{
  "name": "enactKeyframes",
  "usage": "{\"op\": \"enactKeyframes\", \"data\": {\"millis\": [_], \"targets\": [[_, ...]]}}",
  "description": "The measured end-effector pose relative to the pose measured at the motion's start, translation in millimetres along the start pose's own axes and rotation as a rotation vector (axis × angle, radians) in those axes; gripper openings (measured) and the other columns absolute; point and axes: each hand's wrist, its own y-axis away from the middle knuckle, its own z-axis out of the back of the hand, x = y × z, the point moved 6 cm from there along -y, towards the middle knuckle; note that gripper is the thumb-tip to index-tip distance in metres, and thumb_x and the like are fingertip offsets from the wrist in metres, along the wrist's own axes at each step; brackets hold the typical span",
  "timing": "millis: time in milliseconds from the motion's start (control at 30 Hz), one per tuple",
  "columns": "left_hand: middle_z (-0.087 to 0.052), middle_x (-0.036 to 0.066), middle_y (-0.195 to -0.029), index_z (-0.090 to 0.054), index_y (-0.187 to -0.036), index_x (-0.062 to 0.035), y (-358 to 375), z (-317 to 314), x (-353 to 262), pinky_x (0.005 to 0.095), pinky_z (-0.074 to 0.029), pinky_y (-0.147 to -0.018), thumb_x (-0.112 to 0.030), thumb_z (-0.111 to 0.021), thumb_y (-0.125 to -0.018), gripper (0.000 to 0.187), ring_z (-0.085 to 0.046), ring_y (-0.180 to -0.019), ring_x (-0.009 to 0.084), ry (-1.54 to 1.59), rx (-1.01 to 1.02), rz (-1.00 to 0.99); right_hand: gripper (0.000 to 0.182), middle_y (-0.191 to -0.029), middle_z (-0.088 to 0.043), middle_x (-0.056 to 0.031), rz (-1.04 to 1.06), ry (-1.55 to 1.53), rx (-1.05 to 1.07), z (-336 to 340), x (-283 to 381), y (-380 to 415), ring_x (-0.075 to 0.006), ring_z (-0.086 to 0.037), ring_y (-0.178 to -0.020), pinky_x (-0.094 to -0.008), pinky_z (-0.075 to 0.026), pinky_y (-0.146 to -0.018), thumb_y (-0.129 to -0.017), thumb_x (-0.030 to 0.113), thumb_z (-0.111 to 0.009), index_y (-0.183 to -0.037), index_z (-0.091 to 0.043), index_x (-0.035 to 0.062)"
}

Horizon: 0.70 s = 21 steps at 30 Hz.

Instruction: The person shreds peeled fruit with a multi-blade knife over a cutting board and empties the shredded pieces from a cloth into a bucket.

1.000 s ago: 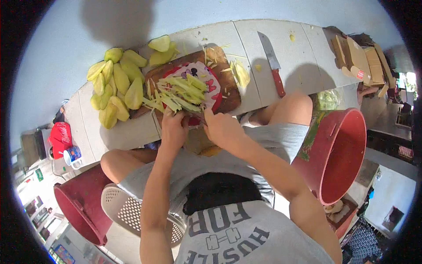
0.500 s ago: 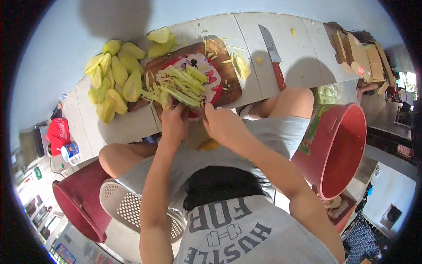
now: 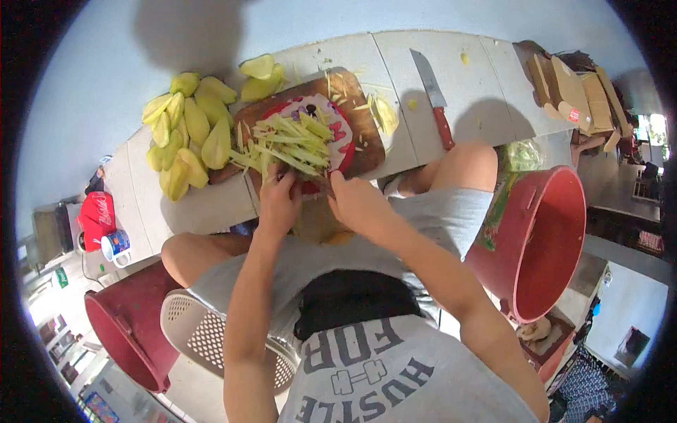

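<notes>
A heap of pale green mango strips (image 3: pixel 293 141) covers part of a red-rimmed plate with a cartoon print (image 3: pixel 342 134), which rests on a wooden cutting board (image 3: pixel 370 137). At the heap's near edge, my left hand (image 3: pixel 279 201) is closed with its fingertips on a piece of green mango, largely hidden by the fingers and strips. My right hand (image 3: pixel 358 204) is wrapped round a knife, its blade (image 3: pixel 323 185) partly showing between the two hands. Whole peeled green mangoes (image 3: pixel 197 121) lie piled left of the board.
A second knife with a red handle (image 3: pixel 443 127) lies on the tiled counter (image 3: pixel 395 63). Red bins stand at the right (image 3: pixel 522 247) and left (image 3: pixel 134 324), with a white perforated basket (image 3: pixel 204 331) by the left one. A mug (image 3: pixel 116 247) and cardboard boxes (image 3: pixel 571 92) sit farther out.
The long mango piece that lay across the near edge of the heap now shows as looser strips there. Both hands stay close together in nearly the same place. The view has shifted slightly.
</notes>
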Motion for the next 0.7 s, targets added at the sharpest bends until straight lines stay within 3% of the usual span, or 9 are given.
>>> {"op": "enactKeyframes", "data": {"millis": [167, 233, 433, 533, 633, 700], "targets": [[-0.061, 0.023, -0.119, -0.069, -0.097, 0.0021, 1.5, -6.6, 9.1, 0.0475, -0.051, -0.089, 0.002, -0.071, -0.071, 0.026, -0.061, -0.106, 0.0435, 0.092, 0.039, 0.066, 0.027, -0.078, -0.066, -0.0260, -0.009, 0.027, 0.034, 27.5, 24.1, 11.9, -0.0447, -0.068, -0.076, -0.0549, -0.055, -0.066, -0.093, 0.022, -0.060, -0.103, -0.049, -0.0010], [-0.059, 0.024, -0.116, -0.066, -0.098, 0.0019, 1.9, 3.3, -5.7, 0.0499, -0.054, -0.076, 0.004, -0.067, -0.077, 0.021, -0.063, -0.093, 0.0450, 0.061, -0.071, -0.080, 0.028, -0.082, -0.068, -0.0261, -0.033, 0.026, 0.108, 20.3, 20.4, 14.5, -0.0443, -0.070, -0.082, -0.0548, -0.057, -0.071, -0.094, 0.023, -0.058, -0.105, -0.051, -0.0017], [-0.060, 0.025, -0.116, -0.066, -0.098, 0.0023, 4.5, -4.7, 8.2, 0.0505, -0.052, -0.079, 0.004, -0.066, -0.077, 0.021, -0.062, -0.095, 0.0458, 0.048, 0.041, -0.068, 0.029, -0.079, -0.068, -0.0259, -0.026, -0.005, 0.071, 14.3, 20.4, 16.6, -0.0440, -0.070, -0.079, -0.0533, -0.057, -0.069, -0.094, 0.022, -0.058, -0.106, -0.049, -0.0026], [-0.062, 0.024, -0.111, -0.066, -0.097, 0.0025, 4.9, 1.6, 0.8, 0.0511, -0.051, -0.080, 0.005, -0.065, -0.076, 0.022, -0.061, -0.097, 0.0461, 0.072, -0.071, -0.090, 0.027, -0.079, -0.068, -0.0258, -0.009, 0.021, 0.084, 21.7, 26.8, 18.5, -0.0441, -0.069, -0.078, -0.0530, -0.057, -0.068, -0.095, 0.022, -0.057, -0.104, -0.049, -0.0019], [-0.063, 0.024, -0.109, -0.066, -0.097, 0.0025, 3.1, -0.8, 4.6, 0.0509, -0.051, -0.080, 0.005, -0.065, -0.076, 0.022, -0.061, -0.097, 0.0454, 0.050, -0.036, -0.027, 0.026, -0.079, -0.068, -0.0259, -0.038, 0.007, 0.051, 8.9, 8.3, 4.7, -0.0447, -0.069, -0.078, -0.0536, -0.057, -0.068, -0.095, 0.023, -0.058, -0.103, -0.049, -0.0008], [-0.063, 0.024, -0.110, -0.067, -0.097, 0.0021, 2.5, 1.3, 6.2, 0.0504, -0.051, -0.080, 0.005, -0.066, -0.076, 0.021, -0.062, -0.097, 0.0450, 0.056, -0.041, -0.035, 0.026, -0.071, -0.064, -0.0283, 0.024, 0.003, -0.047, 10.4, 20.4, 14.3, -0.0470, -0.066, -0.069, -0.0560, -0.053, -0.061, -0.094, 0.021, -0.059, -0.102, -0.047, -0.0004]]}}
